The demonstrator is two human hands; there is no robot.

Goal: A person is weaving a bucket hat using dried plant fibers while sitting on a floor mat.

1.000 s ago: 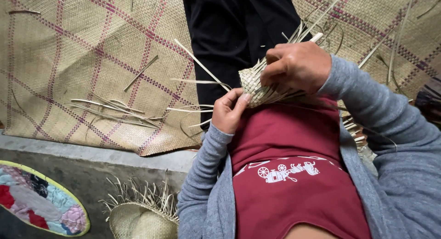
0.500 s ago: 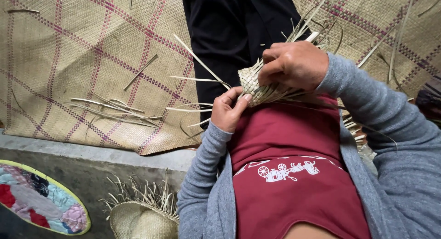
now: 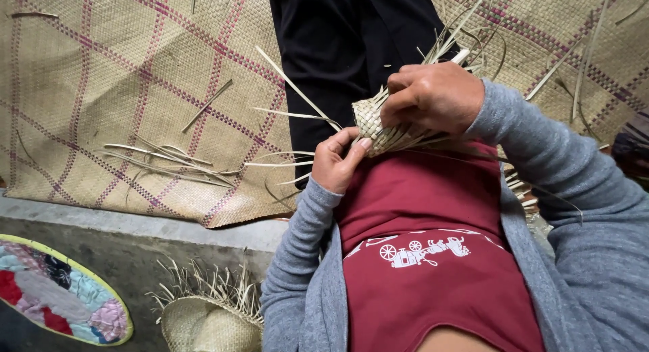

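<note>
Both hands hold a half-woven palm-leaf piece point(image 3: 385, 129) against the chest: right hand point(image 3: 433, 98) clamped over its top, left hand point(image 3: 338, 161) pinching its lower edge. Loose strips point(image 3: 297, 95) stick out; slack grip could let the weave unravel or strips snap.

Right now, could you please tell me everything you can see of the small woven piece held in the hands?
The woven piece is a small, pale straw-coloured plait of flat strips, closely woven into a rounded end. Long loose strips stick out from it, up past the right hand and out to the left. It is held close against the dark red shirt. The right hand grips it from above, and the left hand touches its lower edge with the thumb.
</note>
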